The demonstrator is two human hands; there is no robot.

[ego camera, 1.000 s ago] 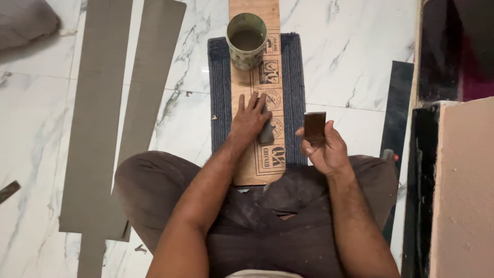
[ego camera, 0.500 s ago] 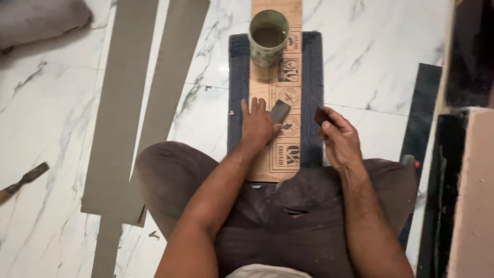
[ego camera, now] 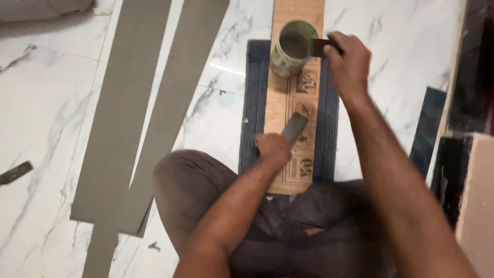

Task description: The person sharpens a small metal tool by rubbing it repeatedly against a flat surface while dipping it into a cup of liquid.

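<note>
**Scraper at the tin, gray strip on the plank**

Head view: seated cross-legged on a white marble floor (ego camera: 56,128), seen from above over brown trousers. Left hand (ego camera: 272,149) low on a wooden plank (ego camera: 301,82), fingers closed around the near end of a small gray strip (ego camera: 295,127) that slants up and to the right, its far end lying on the wood. Right hand (ego camera: 349,64) stretched forward, fingers gripping a dark flat blade (ego camera: 319,47), its edge touching the rim of an open tin (ego camera: 292,49). Tin upright near the plank's far end, brownish contents visible inside. Plank laid lengthwise over a blue mat (ego camera: 254,103), printed marks on its surface, near end reaching the lap. To the left, two long gray laminate strips (ego camera: 139,103) flat on the marble, side by side and overlapping near the knee. At the far left edge, a small dark tool (ego camera: 15,172), well apart from both hands. Along the right, dark panels (ego camera: 429,128) and a pinkish board (ego camera: 476,206) standing at the frame's edge.
</note>
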